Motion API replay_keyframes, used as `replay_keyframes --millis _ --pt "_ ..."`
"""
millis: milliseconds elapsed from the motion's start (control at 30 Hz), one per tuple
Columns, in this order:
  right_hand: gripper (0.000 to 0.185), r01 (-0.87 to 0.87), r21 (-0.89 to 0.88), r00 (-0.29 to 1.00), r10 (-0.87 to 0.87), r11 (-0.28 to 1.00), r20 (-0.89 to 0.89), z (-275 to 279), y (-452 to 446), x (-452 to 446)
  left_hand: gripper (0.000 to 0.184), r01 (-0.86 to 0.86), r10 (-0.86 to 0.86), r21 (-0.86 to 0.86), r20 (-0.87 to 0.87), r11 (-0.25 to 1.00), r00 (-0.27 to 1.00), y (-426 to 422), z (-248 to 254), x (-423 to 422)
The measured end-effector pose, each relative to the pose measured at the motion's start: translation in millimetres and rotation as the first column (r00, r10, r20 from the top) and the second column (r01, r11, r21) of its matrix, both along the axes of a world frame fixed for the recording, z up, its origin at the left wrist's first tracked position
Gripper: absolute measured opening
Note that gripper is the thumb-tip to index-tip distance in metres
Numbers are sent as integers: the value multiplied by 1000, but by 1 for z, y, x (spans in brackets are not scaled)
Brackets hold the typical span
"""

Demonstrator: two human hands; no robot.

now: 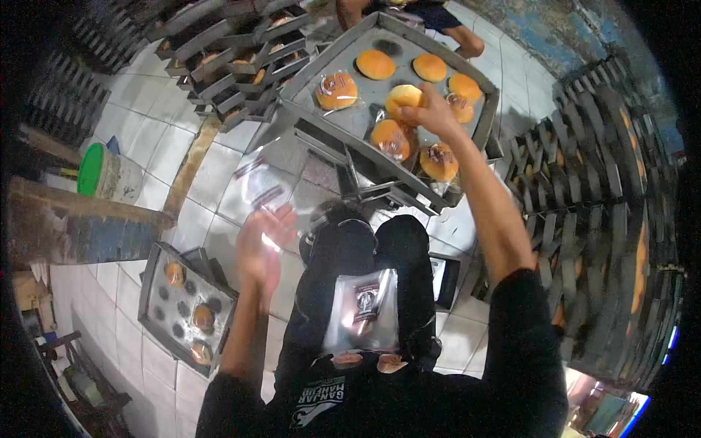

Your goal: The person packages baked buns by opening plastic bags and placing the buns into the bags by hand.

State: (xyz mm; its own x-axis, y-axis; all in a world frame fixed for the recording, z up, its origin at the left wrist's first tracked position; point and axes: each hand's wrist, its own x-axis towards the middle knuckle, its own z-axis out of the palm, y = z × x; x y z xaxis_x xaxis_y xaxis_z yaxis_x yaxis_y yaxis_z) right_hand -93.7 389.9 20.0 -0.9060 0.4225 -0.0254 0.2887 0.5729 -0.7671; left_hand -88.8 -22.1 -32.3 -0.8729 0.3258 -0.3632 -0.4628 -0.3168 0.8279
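My right hand [431, 115] is closed around a round golden bun [404, 100] over the large metal baking tray [307, 82]. On that tray lie several more buns, some bare like the bun [375, 64] at the far side, others in clear printed wrappers like the wrapped bun [336, 90] on the left. My left hand [264, 237], smeared by motion, holds a clear printed plastic bag [261, 182] to the left of the tray. Across my lap rests a stack of clear printed bags [362, 310].
A smaller tray [153, 274] with a few buns sits on the tiled floor at left. Racks of stacked trays [584, 219] stand at right, more trays [241, 55] at the back left. A bucket with a green lid [91, 169] is at left. Another person's leg [465, 38] shows beyond the tray.
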Motion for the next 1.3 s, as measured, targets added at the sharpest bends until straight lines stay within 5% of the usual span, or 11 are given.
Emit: replay_keyframes --millis 33,167,233,267,367,600,733,833,1067,1167,1300 --pt "67 71 27 992 -68 997 -103 12 -14 11 30 -7 0 58 131 998 991 11 9 -11" --pt "53 -92 -684 913 -213 724 -349 64 -115 91 27 -10 -57 380 164 925 985 45 -21 -30" --pt "49 -50 -470 923 -138 881 -358 71 -182 135 27 -22 -57 337 221 941 974 69 -19 -25" --pt "49 -111 -135 896 41 985 -442 61 -202 155 27 -17 -67 318 250 948 966 79 -23 -23" --pt "54 -46 509 787 345 860 -512 11 -203 179 27 188 -206 253 50 949 977 105 -21 0" --pt "34 197 564 855 141 802 -499 39 -224 187 27 204 -351 488 233 849 907 98 63 73" --pt "48 -57 215 892 146 975 -428 5 -263 180 33 402 -459 526 -24 750 888 64 20 49" --pt "55 -24 557 917 241 830 -320 -27 -269 176 50 179 -306 445 231 877 924 56 13 68" --pt "51 -148 527 874 360 837 -326 7 -240 155 43 256 -275 707 -90 659 957 67 22 49" --pt "47 -226 501 931 336 835 -141 17 -221 142 51 36 -116 609 94 792 989 103 27 74" --pt "31 -283 433 814 453 856 -363 37 -220 164 74 -11 -122 652 159 758 980 89 33 53"
